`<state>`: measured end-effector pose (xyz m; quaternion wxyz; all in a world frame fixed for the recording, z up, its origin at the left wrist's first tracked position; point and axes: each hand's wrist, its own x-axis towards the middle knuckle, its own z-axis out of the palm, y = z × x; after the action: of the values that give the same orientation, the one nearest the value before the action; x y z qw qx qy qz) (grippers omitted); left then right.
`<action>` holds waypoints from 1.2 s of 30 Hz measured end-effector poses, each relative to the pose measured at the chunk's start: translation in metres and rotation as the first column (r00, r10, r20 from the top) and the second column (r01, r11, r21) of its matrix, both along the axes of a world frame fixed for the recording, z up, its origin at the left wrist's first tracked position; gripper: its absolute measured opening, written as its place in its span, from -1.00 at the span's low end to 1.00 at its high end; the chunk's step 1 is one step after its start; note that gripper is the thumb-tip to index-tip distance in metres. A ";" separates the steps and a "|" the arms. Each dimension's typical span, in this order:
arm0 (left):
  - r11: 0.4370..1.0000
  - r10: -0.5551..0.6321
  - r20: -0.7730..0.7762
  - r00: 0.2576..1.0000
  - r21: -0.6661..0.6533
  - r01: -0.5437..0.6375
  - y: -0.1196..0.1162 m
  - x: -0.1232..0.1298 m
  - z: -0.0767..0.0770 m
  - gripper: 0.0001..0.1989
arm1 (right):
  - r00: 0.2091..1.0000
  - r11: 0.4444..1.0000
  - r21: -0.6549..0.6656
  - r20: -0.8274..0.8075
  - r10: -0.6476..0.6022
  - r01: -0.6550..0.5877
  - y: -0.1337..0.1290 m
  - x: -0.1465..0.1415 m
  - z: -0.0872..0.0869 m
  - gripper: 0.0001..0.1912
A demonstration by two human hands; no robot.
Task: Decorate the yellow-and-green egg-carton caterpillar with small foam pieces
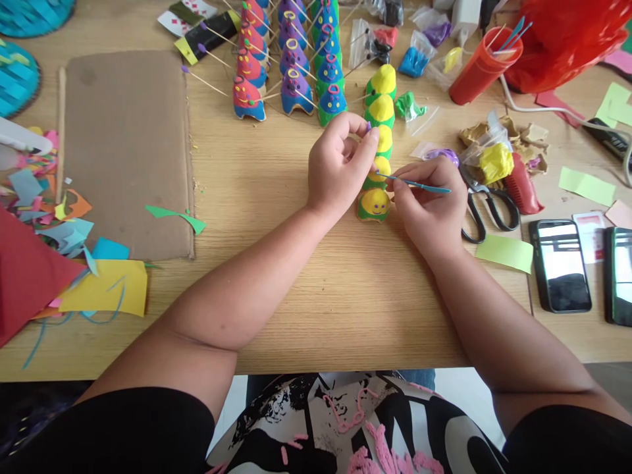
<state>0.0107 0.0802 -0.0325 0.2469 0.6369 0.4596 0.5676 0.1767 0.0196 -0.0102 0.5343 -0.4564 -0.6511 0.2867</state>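
Observation:
Between the thumb and index finger of my left hand (340,164) is a small bit of purple clay (368,126). My right hand (432,204) grips a thin blue modelling tool (424,187), its tip over the yellow-and-green clay caterpillar (382,108). The caterpillar is a row of several humps pointing away from me, partly covered by my left fingers. Its nearest hump (374,205) bears a small face with purple eyes. Left of it stand three finished-looking rows: a blue-and-green one (332,99), a purple-and-blue one (296,92) and a red-and-blue one (249,99), with thin sticks poking out.
Black-handled scissors (488,204), bagged yellow clay (495,163) and phones (561,266) lie to the right. An orange cup (486,66) with tools stands behind. At left are a cardboard sheet (123,151) and paper scraps (108,286).

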 end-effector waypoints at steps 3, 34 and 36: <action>1.000 -0.004 0.006 1.000 -0.011 0.004 0.001 0.000 -0.001 -0.50 | 1.000 1.000 -0.004 -0.002 0.004 -0.004 0.000 0.000 -0.001 -0.81; 0.999 -0.045 0.068 0.997 0.017 0.044 0.001 -0.001 0.000 -0.42 | 0.999 0.999 0.039 0.024 0.027 -0.028 0.000 0.003 0.002 -0.87; 0.999 -0.049 0.072 0.996 0.014 0.048 0.002 -0.001 -0.001 -0.43 | 0.999 0.998 0.046 0.007 0.044 -0.044 0.000 0.003 0.002 -0.89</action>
<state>0.0098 0.0818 -0.0333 0.2730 0.6284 0.4313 0.5870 0.1795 0.0197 -0.0086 0.5364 -0.4304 -0.6690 0.2818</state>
